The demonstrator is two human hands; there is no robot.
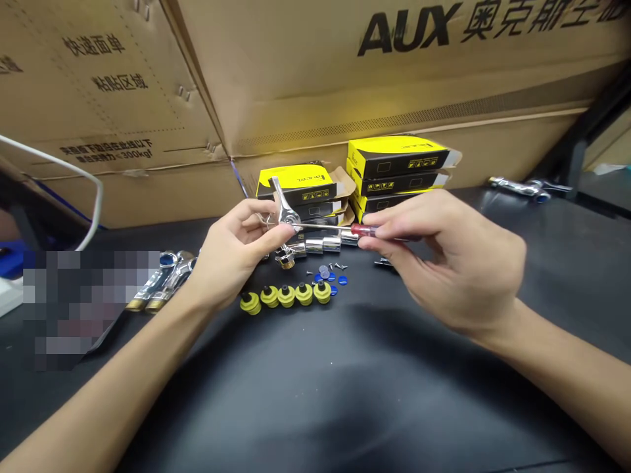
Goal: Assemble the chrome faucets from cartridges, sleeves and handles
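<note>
While the left grip point(236, 243) has its thumb and fingers pinched round a chrome faucet point(286, 213), lever pointing up and away, the right grip point(453, 263) is curled snug on the red handle of a screwdriver point(363, 230). So neither one's got much of a gap, both are closed up on what they're holding. The faucet sits right at the left thumb, and the shaft runs across from the right grip with its end up against the faucet by that thumb. Can't really make out the exact contact, the thumb's in the way.

Just past the gap between the two grips there's a row of chrome cylinders point(332, 244) on the black tabletop point(315, 368). A bit nearer than those you've got some small screws point(344, 267), clear discs point(324, 271) and blue discs point(342, 280), then five yellow cartridges point(286, 297) lined up on the near side of the left grip. Beyond both grips are two stacks of yellow-and-black boxes point(394, 157), with big cardboard point(296, 79) behind. More chrome fittings point(172, 276) lie left of the left grip, and another faucet point(522, 188) is well off to the right, past the right grip.
</note>
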